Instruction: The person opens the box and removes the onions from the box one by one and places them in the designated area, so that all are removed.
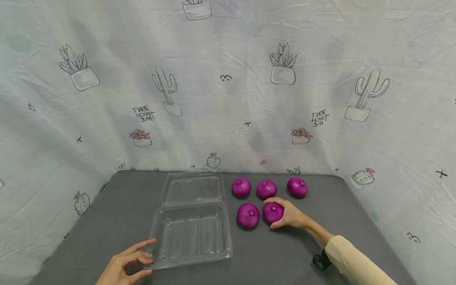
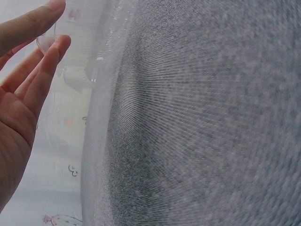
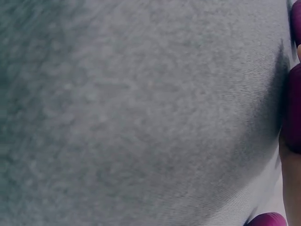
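Note:
A clear plastic clamshell container (image 1: 194, 259) lies unfolded on the grey table, its lid half toward the back. My left hand (image 1: 126, 261) is at its near left corner. Thumb and fingers pinch the clear rim, which also shows between the fingertips in the left wrist view. To the right of the container, my right hand (image 1: 290, 215) curls its fingers and thumb round a purple onion (image 1: 272, 212). This onion (image 3: 294, 108) appears only partly at the right edge of the right wrist view. Just left of it sits another onion (image 1: 247, 216).
Behind the right hand stand three more purple onions: one onion (image 1: 241, 187) beside the lid, a middle onion (image 1: 266, 189) and a right-hand onion (image 1: 297, 187). A white curtain (image 1: 228, 99) printed with cacti borders the grey table (image 1: 278, 261) at the back and sides.

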Demonstrator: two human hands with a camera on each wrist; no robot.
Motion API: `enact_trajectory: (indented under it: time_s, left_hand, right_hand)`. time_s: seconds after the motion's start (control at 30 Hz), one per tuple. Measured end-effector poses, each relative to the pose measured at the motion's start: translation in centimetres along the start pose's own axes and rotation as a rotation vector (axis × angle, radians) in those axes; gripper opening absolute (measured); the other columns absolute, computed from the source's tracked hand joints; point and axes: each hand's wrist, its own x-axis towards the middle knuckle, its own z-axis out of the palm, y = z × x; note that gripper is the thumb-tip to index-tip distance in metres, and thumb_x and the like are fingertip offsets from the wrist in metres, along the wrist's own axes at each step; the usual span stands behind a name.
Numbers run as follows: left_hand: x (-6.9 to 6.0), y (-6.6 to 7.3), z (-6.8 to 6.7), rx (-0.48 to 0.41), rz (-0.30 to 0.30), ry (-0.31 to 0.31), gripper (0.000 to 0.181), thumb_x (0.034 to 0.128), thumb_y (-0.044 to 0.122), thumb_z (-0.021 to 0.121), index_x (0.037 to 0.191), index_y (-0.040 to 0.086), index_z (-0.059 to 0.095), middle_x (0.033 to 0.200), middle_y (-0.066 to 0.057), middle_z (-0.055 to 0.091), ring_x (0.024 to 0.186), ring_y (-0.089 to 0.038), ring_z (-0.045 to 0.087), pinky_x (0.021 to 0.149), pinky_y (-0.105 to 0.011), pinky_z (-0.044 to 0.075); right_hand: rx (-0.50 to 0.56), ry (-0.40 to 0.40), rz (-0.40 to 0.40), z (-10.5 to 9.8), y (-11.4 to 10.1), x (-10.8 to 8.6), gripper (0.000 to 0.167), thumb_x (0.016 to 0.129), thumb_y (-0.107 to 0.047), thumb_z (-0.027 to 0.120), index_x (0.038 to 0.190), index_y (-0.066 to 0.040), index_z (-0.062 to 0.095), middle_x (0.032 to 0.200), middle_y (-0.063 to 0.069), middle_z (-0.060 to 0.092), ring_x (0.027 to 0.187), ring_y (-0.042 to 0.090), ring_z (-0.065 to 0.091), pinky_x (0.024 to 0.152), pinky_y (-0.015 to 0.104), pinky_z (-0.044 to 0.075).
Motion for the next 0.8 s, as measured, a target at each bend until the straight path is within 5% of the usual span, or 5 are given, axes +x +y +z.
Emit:
enact_trajectory:
  time_s: [0.2, 0.5, 0.8]
  left_hand:
    - [0.23, -0.03, -0.13, 0.009, 0.009, -0.004, 0.032, 0.0711, -0.011, 0.077, 0.097, 0.004, 0.065, 0.138, 0.001, 0.051, 0.097, -0.013, 0.063, 0.074, -0.024, 0.057]
    - [0.30, 0.32, -0.09, 0.043, -0.037, 0.006, 0.029, 0.0725, -0.006, 0.078, 0.096, 0.007, 0.066, 0.137, 0.008, 0.051, 0.095, -0.013, 0.064, 0.072, -0.026, 0.058]
    - [0.11, 0.12, -0.05, 0.016, -0.007, 0.001, 0.032, 0.0722, -0.009, 0.077, 0.099, 0.004, 0.065, 0.138, 0.005, 0.050, 0.097, -0.013, 0.064, 0.072, -0.026, 0.058]
  right_hand:
    - [-0.081, 0.049, -0.065, -0.11, -0.07, -0.38, 0.069, 0.064, -0.018, 0.091, 0.123, -0.001, 0.058, 0.125, 0.014, 0.057, 0.116, 0.029, 0.049, 0.091, 0.021, 0.045]
    - [-0.114, 0.079, -0.072, 0.11, 0.51, -0.54, 0.072, 0.064, -0.020, 0.091, 0.124, 0.001, 0.057, 0.126, 0.011, 0.056, 0.117, 0.020, 0.049, 0.091, 0.023, 0.046]
    - [-0.136, 0.126, -0.062, 0.45, 0.53, -0.67, 0.075, 0.062, -0.021, 0.092, 0.125, -0.001, 0.057, 0.126, 0.009, 0.056, 0.115, 0.016, 0.050, 0.090, 0.024, 0.047]
